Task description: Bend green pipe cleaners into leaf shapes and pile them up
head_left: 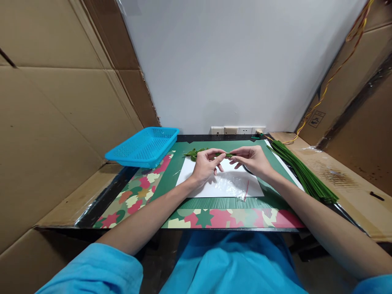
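Left hand [204,165] and right hand [253,160] are meeting above a white sheet [255,189], their fingertips pinching a slim green piece [228,155] between them. Each thumb is closing toward its own index finger, while the left hand's lower fingers are curling loosely beneath. Just past the left hand, small green pieces [192,153] are lying in a heap by the sheet's far left corner. Nearer the person, a clear plastic bag [231,185] with a red line is resting on the sheet. Underneath, a green mat [165,179] is covering the table [196,138], showing patterned borders along 2 sides. A blue perforated basket [145,147] is sitting off to the left, and a bundle of long green stems [303,172] is stretching diagonally along the right, its far end near the right hand. Beyond, 4 socket plates [230,130] are lining the white wall [232,61], with a yellow cable [326,85] running up toward the right.
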Motion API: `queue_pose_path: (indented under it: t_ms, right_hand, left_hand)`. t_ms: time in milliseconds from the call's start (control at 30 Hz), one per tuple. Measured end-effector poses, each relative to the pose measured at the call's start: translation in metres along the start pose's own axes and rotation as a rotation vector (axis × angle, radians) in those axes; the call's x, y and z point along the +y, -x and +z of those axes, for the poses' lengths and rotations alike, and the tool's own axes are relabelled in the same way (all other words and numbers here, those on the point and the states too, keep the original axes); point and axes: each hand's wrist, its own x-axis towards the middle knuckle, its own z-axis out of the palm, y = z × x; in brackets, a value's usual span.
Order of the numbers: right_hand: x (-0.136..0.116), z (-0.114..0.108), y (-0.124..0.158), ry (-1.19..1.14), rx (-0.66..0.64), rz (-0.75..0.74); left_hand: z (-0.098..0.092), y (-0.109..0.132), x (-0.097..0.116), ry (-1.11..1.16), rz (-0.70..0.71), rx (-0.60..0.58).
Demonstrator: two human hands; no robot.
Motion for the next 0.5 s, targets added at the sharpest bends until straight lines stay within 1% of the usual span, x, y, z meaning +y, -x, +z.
queue_pose_path:
  t_ms: [167,267,367,500]
  right_hand:
    - [-0.0026,-0.0002,0.0007,0.0,0.034,-0.028]
    - [-0.0025,-0.0006,0.0016,0.013,0.033,-0.054]
    - [-0.0011,-0.0009,0.0031,0.074,0.023,-0.105]
    - [0.0002,-0.0003,0.0049,0.16,0.045,-0.156]
  left_hand:
    - [-0.0003,-0.0024,-0.0032,0.034,-0.008,0.014]
    - [-0.0004,-0.0027,-0.0028,0.045,-0.018,0.005]
    - [-0.0005,-0.0022,-0.0009,0.056,-0.029,-0.004]
    - [-0.0007,-0.001,0.0012,0.067,-0.046,-0.015]
